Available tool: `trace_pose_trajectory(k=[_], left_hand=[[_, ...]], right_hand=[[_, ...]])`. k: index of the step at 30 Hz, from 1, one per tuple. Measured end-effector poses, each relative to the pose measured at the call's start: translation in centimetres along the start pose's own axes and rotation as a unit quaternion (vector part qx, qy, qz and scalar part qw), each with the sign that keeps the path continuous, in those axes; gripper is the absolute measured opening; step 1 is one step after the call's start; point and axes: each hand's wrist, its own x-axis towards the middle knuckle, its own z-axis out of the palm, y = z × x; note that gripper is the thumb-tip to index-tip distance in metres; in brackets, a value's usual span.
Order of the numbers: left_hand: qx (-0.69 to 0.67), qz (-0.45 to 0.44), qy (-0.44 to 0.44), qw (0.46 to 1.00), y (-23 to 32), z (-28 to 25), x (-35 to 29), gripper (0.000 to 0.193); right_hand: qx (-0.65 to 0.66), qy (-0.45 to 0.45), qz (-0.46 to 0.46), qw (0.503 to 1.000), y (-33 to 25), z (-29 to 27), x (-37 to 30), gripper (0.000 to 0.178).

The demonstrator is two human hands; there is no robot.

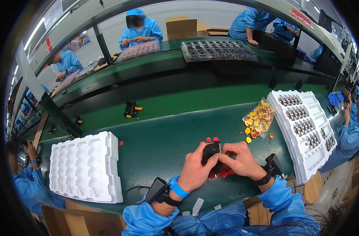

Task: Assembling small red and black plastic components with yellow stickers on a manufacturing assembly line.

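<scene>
In front of me, above the green bench, my left hand (196, 168) is closed around a small black plastic part (211, 151). My right hand (244, 161) pinches at that part's right side, where a bit of silvery metal (220, 147) shows between the fingers. Whether the metal is fixed to the black part, I cannot tell. Small red pieces (225, 172) lie scattered on the bench below and behind my hands. To the right of them a clear bag (260, 118) of yellow-and-red pieces spills a few onto the bench.
Stacked white moulded trays stand at left (85, 167) and right (301, 133); the right one holds rows of metal parts. Beyond the bench's edge runs a green conveyor belt (179, 106) with a black-and-yellow unit (131, 109). Co-workers in blue sit across and at both sides.
</scene>
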Motion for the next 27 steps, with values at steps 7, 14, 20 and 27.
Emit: trace_pose_trajectory(k=[7,14,20,27], left_hand=[[-0.002,0.019,-0.062,0.998,0.5,-0.1,-0.2,0.03],[0.004,0.014,0.073,0.997,1.1,-0.6,-0.6,0.017],[0.028,0.044,0.052,0.997,0.6,-0.4,-0.5,0.008],[0.065,0.076,0.058,0.993,-0.2,0.4,-0.1,0.005]], right_hand=[[-0.019,0.066,-0.055,0.996,-1.7,-0.2,-0.8,0.024],[-0.211,0.14,-0.005,0.967,-1.5,-4.8,3.5,0.029],[-0.203,0.156,0.11,0.96,6.2,-9.6,15.4,0.033],[-0.274,0.12,0.211,0.931,11.6,-9.7,20.5,0.031]])
